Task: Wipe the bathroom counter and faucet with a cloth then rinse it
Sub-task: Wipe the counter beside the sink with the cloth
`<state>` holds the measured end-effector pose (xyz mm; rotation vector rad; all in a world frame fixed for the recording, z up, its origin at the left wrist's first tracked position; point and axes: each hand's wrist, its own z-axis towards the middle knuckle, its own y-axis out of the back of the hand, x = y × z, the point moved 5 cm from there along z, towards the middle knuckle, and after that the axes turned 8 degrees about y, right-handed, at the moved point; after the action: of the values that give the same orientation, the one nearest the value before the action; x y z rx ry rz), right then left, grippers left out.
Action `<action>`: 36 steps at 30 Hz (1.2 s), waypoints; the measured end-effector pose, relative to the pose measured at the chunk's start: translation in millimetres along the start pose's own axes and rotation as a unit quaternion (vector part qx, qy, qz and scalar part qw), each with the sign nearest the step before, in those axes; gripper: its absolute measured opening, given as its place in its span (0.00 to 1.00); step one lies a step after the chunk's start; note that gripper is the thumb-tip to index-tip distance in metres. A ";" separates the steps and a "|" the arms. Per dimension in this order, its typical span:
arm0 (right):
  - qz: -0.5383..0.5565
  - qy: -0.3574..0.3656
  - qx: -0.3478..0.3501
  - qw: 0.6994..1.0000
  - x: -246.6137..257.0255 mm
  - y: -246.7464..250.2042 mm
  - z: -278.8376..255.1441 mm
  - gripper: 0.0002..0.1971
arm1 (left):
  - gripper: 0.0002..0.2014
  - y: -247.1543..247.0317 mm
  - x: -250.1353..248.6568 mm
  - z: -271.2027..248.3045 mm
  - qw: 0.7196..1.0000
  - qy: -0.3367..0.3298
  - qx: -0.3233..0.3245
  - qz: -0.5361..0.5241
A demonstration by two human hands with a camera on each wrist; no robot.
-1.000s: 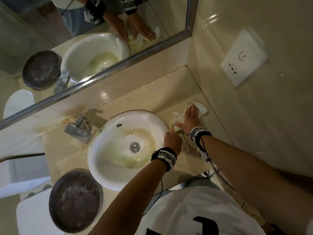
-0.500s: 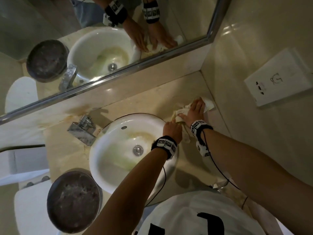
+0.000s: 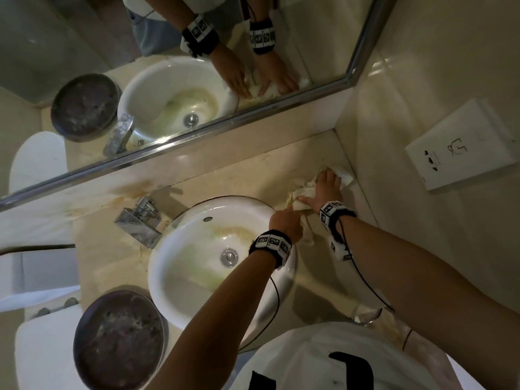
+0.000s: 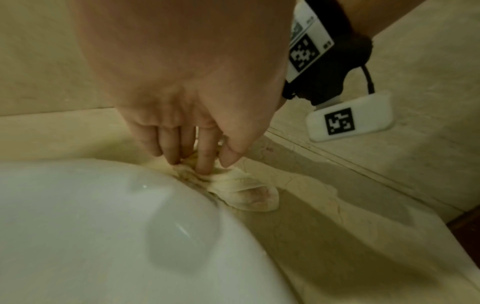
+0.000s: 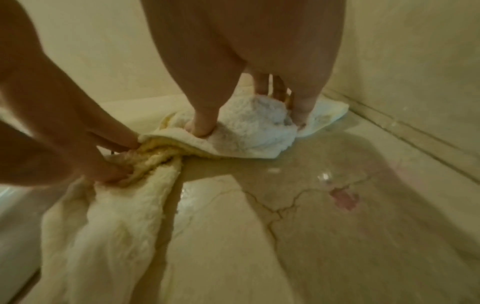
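Observation:
A pale yellow-white cloth (image 3: 299, 192) lies bunched on the beige stone counter (image 3: 253, 175), to the right of the white basin (image 3: 183, 280). My right hand (image 3: 323, 181) presses its far part (image 5: 254, 127) flat, thumb and fingers spread, close to the corner of the side wall. My left hand (image 3: 289, 212) pinches the near bunch of cloth (image 4: 244, 191) between fingers (image 4: 205, 162) and thumb, right at the basin rim (image 4: 155, 185). The chrome faucet (image 3: 139, 220) stands left of the basin, untouched.
A dark round bowl (image 3: 118, 342) sits at the counter's near left. The mirror (image 3: 168, 66) runs along the back and a white socket plate (image 3: 461, 144) is on the right wall. The counter (image 5: 311, 205) near the cloth is wet, cracked and has a pink stain (image 5: 345, 199).
My right hand has pushed the cloth a little farther toward the back right corner. My left hand has stayed at the basin rim, holding the cloth.

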<state>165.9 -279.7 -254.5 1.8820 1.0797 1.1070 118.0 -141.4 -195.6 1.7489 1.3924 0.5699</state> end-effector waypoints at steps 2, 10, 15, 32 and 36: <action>0.005 0.016 0.011 1.000 7.9 9.7 -2.3 0.43 | 0.16 -8.5 8.9 -6.5 0.999 -0.007 0.009 -0.046; 0.258 -0.039 0.005 0.965 42.0 6.1 -38.9 0.23 | 0.21 -22.0 41.9 -52.5 0.980 0.038 -0.057 -0.186; 0.426 -0.058 0.018 0.903 56.5 16.4 -69.9 0.17 | 0.23 -19.3 69.9 -72.9 0.863 0.185 -0.056 -0.466; 0.397 -0.073 0.017 0.915 -9.0 -6.1 -182.6 0.30 | 0.08 -58.6 24.4 -104.3 0.688 0.211 -0.004 -0.694; 0.384 -0.132 0.017 0.914 -51.1 -15.6 -201.7 0.23 | 0.15 -66.7 -17.3 -102.1 0.727 0.158 0.035 -0.668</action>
<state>-36.5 -289.6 -204.6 2.4787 0.1760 1.1767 -3.4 -121.6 -189.3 0.2968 2.4435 -0.0423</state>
